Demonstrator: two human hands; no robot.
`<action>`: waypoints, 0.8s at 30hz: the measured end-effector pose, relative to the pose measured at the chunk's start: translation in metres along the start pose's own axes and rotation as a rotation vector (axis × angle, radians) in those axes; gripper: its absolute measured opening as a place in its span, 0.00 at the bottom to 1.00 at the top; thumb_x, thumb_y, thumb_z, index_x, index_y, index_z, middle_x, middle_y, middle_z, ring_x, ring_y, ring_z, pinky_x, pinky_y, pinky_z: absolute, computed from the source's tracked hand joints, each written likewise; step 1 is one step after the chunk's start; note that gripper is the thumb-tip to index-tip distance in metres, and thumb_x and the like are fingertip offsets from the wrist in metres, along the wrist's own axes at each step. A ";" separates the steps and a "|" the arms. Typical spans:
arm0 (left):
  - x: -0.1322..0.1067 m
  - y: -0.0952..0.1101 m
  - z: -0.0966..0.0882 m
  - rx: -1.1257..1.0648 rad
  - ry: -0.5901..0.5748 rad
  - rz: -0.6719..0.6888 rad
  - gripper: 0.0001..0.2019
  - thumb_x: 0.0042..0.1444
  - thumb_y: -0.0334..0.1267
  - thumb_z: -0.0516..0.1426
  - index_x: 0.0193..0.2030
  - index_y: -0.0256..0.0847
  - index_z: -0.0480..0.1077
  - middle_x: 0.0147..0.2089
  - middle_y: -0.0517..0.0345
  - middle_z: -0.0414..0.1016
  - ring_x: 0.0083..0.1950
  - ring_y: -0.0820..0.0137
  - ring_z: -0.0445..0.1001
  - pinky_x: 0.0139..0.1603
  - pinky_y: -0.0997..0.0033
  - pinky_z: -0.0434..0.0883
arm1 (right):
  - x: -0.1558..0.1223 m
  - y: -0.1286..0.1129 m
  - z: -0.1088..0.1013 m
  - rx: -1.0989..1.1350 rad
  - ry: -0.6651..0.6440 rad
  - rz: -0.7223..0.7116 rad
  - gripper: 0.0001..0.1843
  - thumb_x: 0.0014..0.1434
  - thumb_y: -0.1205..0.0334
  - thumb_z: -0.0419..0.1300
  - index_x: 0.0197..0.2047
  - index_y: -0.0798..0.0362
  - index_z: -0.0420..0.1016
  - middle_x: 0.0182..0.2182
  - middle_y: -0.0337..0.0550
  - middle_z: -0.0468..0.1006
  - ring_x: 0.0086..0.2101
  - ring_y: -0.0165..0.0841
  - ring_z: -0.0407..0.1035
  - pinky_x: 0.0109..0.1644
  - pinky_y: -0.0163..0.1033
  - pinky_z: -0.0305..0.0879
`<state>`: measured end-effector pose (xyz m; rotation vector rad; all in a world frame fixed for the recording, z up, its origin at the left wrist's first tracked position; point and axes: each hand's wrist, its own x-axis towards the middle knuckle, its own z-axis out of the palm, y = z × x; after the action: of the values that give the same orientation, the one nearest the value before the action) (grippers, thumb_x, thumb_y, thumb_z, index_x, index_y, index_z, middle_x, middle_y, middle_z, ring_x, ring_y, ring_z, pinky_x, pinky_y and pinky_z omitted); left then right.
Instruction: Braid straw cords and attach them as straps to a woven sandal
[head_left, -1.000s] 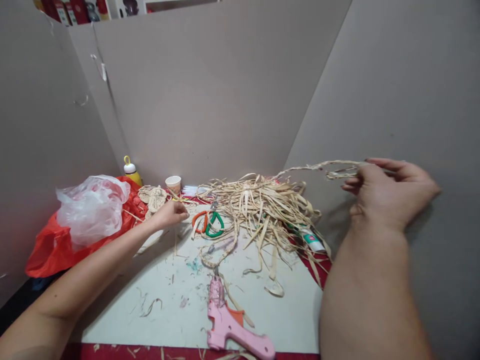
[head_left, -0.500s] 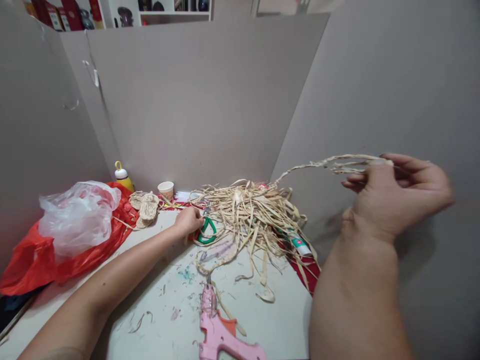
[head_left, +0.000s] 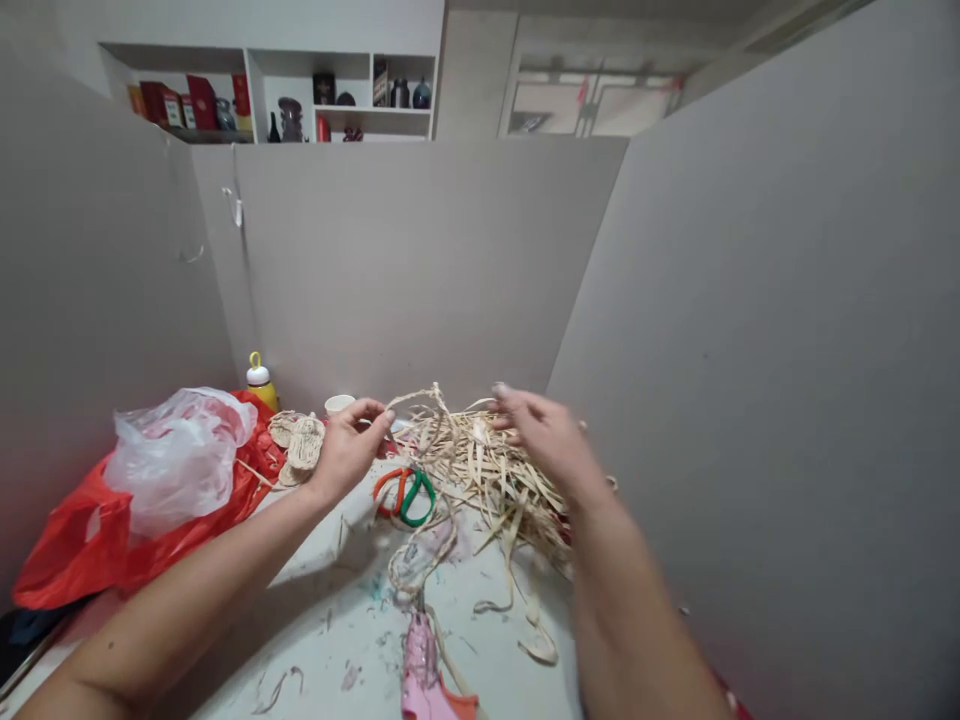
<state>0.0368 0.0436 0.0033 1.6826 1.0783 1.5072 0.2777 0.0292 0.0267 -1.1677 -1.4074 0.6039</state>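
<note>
My left hand (head_left: 351, 448) pinches a thin braided straw cord (head_left: 411, 396) between thumb and fingertips. From there the cord arches up to the right and bends down in front of the straw heap. Above the right part of the loose straw strips (head_left: 499, 470) is my right hand (head_left: 541, 432), slightly blurred, its fingers stretched out and no cord visible in them. Scissors (head_left: 421, 497) with one orange and one green handle lie just below the cord, blades hidden by straw. Nearer to me, a pink glue gun (head_left: 421, 660) has its nozzle by a braided loop (head_left: 394, 570).
Small woven straw slippers (head_left: 304, 442) lie left of my left hand. Beyond them stand a paper cup (head_left: 340, 404) and a yellow bottle (head_left: 262, 393). Clear plastic (head_left: 180, 460) rests on a red bag (head_left: 75, 545). Grey partitions (head_left: 405, 270) enclose the white tabletop (head_left: 315, 640).
My left hand has left the scissors and taken hold of the cord. My right hand has let go of the cord and moved left and inward over the straw. The view has tilted up.
</note>
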 end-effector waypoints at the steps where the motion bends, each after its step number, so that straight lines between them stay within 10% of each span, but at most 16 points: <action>1: -0.008 0.002 0.003 -0.009 -0.035 0.007 0.12 0.54 0.47 0.58 0.31 0.39 0.67 0.22 0.65 0.66 0.21 0.77 0.66 0.23 0.77 0.64 | -0.001 0.001 0.013 0.022 -0.046 -0.004 0.25 0.53 0.39 0.61 0.32 0.55 0.81 0.29 0.47 0.81 0.31 0.39 0.74 0.32 0.40 0.67; 7: -0.042 -0.006 0.011 0.025 -0.262 -0.059 0.12 0.51 0.41 0.59 0.24 0.39 0.62 0.21 0.67 0.61 0.23 0.77 0.61 0.25 0.78 0.59 | -0.004 0.009 0.056 0.217 -0.204 0.002 0.18 0.40 0.50 0.72 0.29 0.56 0.82 0.23 0.43 0.81 0.26 0.35 0.73 0.34 0.40 0.68; 14: -0.043 -0.037 -0.007 0.079 -0.564 -0.338 0.17 0.43 0.45 0.65 0.18 0.39 0.63 0.13 0.68 0.60 0.15 0.77 0.59 0.18 0.77 0.53 | 0.001 0.006 0.041 0.480 0.098 -0.032 0.11 0.43 0.59 0.71 0.32 0.51 0.80 0.28 0.37 0.82 0.29 0.29 0.74 0.40 0.38 0.70; 20: -0.020 -0.037 -0.027 -0.115 -0.535 -0.595 0.33 0.47 0.68 0.55 0.37 0.35 0.73 0.29 0.50 0.79 0.22 0.68 0.73 0.22 0.73 0.66 | -0.006 -0.008 0.033 0.626 0.182 -0.134 0.09 0.45 0.61 0.70 0.32 0.48 0.79 0.28 0.35 0.81 0.29 0.29 0.75 0.39 0.38 0.72; 24: -0.004 -0.034 -0.020 -0.618 -0.422 -0.807 0.28 0.46 0.62 0.60 0.36 0.33 0.72 0.31 0.48 0.79 0.22 0.72 0.73 0.21 0.76 0.66 | -0.022 -0.023 0.032 0.561 0.016 -0.215 0.06 0.47 0.64 0.71 0.32 0.49 0.81 0.30 0.39 0.83 0.33 0.31 0.76 0.43 0.38 0.71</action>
<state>0.0114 0.0547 -0.0246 0.8937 0.7904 0.7827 0.2374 0.0090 0.0304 -0.5670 -1.2187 0.7689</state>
